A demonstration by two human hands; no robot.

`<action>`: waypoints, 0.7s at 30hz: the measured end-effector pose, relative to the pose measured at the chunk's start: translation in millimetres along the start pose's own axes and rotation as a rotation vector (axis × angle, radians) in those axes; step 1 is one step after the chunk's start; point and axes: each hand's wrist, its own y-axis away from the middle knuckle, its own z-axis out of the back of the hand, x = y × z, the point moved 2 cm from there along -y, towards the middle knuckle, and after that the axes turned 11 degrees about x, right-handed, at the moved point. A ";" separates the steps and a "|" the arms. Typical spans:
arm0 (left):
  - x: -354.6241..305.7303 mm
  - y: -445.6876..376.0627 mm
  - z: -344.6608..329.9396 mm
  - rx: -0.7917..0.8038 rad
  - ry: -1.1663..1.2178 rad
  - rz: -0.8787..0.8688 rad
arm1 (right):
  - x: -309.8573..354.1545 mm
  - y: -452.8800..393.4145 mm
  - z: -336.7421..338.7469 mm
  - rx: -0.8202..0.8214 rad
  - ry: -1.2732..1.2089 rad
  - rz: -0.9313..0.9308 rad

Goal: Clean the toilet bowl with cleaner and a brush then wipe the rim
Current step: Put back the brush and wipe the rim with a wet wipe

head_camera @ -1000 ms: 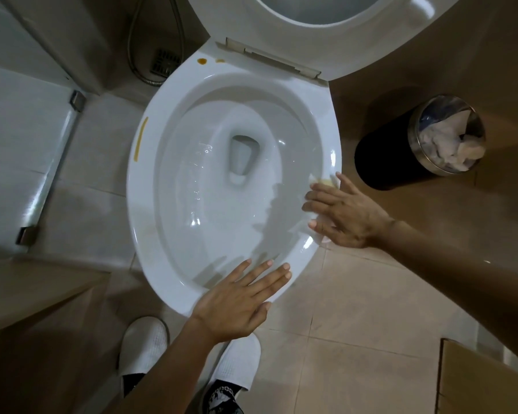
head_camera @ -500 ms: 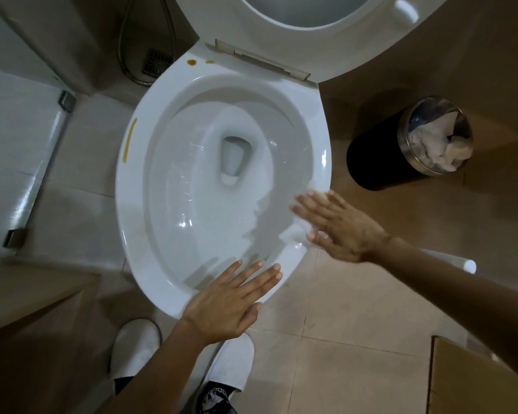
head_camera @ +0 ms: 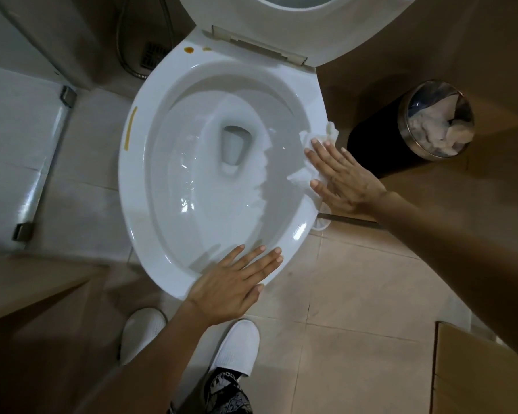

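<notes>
The rim [head_camera: 126,186] is being wiped: a tissue [head_camera: 311,156] is pressed on its right side under the flat, spread right hand [head_camera: 346,180]. The left hand [head_camera: 234,286] rests spread on the front edge. Yellow streaks [head_camera: 131,128] on the left side are yet to be wiped.

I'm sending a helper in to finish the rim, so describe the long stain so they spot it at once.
Start at the white oval toilet bowl with its seat raised. On the flat rim opposite the black waste bin, a thin yellow-brown streak runs along the curve. Unlike the two small round brown spots near the hinge, it is one long line.
</notes>
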 end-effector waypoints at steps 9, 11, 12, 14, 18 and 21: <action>15.9 45.7 -3.6 -0.026 -0.082 0.184 | 49.7 34.4 -44.2 -0.072 -0.202 -0.075; 22.9 63.6 -2.9 -0.038 -0.087 0.232 | 64.7 42.5 -52.3 -0.081 -0.238 -0.105; 25.5 69.8 -2.4 -0.046 -0.088 0.253 | 73.0 46.1 -56.5 -0.082 -0.258 -0.117; 29.5 76.3 -2.4 -0.065 -0.089 0.293 | 91.7 53.6 -63.6 -0.084 -0.293 -0.135; 41.6 87.1 -0.7 -0.072 -0.072 0.447 | 136.9 68.4 -77.4 -0.074 -0.329 -0.136; 43.2 90.4 -0.9 -0.085 -0.066 0.469 | 172.1 79.1 -87.5 -0.068 -0.376 -0.154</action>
